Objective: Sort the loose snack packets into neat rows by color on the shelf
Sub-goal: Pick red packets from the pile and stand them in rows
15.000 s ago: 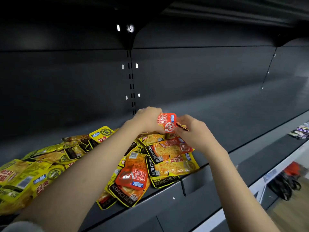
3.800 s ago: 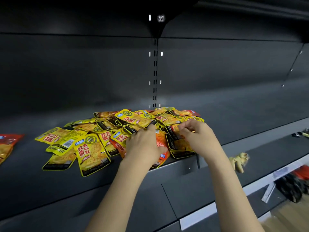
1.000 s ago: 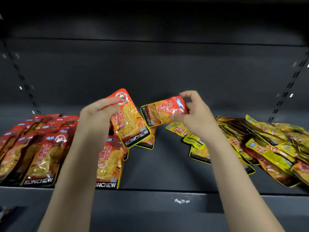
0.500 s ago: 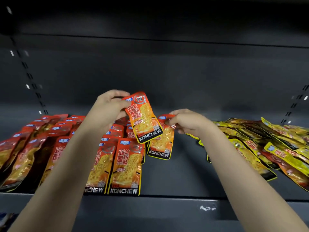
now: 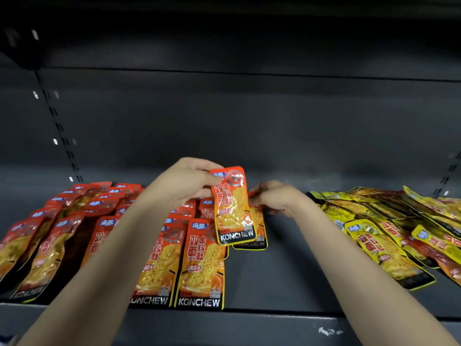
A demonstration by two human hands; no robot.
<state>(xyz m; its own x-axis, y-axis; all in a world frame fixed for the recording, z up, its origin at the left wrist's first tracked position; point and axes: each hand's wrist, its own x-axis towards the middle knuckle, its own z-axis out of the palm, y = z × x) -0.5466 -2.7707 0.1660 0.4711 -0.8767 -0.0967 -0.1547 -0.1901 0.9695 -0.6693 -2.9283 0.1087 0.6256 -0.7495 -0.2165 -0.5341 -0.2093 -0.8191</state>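
I see the red packet (image 5: 233,208) pinched in my left hand (image 5: 184,186) as glossy plastic film, catching light on its upper seal. Below and left of that grip, the red rows (image 5: 159,245) carry the same slick, reflective foil sheen. Just behind it, my right hand (image 5: 277,199) touches another shiny red pouch (image 5: 258,227). Right of both hands, the yellow packets (image 5: 386,233) look crinkled and glossy. Under everything, the shelf (image 5: 287,270) reads as smooth, matt, dark painted metal.

Dark shelf (image 5: 287,270): red packets (image 5: 199,265) left, seemingly heaped yellow packets (image 5: 381,245) right
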